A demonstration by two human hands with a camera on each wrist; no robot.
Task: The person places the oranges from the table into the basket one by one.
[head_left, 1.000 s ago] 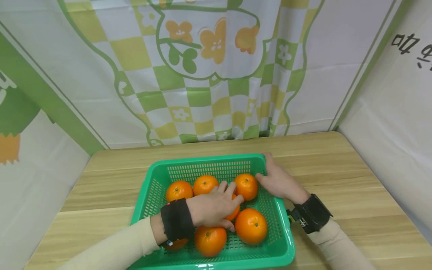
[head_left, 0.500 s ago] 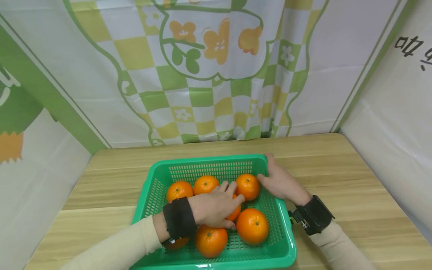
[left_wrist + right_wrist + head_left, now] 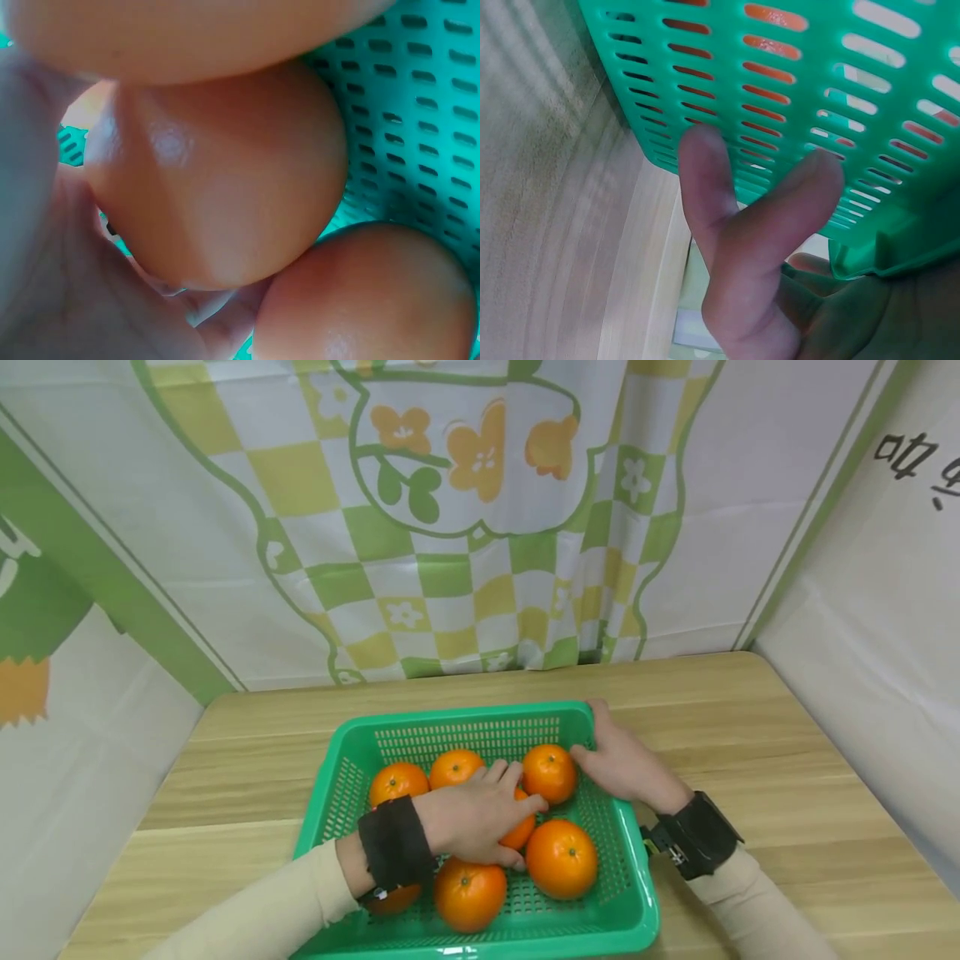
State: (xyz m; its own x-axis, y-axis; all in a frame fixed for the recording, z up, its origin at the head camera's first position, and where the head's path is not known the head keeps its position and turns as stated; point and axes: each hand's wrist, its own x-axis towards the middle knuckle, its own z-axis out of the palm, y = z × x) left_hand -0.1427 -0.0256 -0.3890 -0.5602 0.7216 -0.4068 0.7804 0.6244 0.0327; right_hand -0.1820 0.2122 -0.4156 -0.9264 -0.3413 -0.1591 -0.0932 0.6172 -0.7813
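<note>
Nearest the wearer, inside the green basket [image 3: 633,893] on the bench [image 3: 787,752], the left hand [image 3: 472,818] has its grip curled over the middle orange [image 3: 519,833], fingers wrapped round it in the left wrist view. Neighbouring oranges press against it; lifting could roll the front orange [image 3: 562,858] or nudge the back orange [image 3: 550,773]. Farther off, the right hand [image 3: 622,764] clasps the basket's right rim, thumb inside, fingers outside. Should that hold slacken, the basket may slide.
</note>
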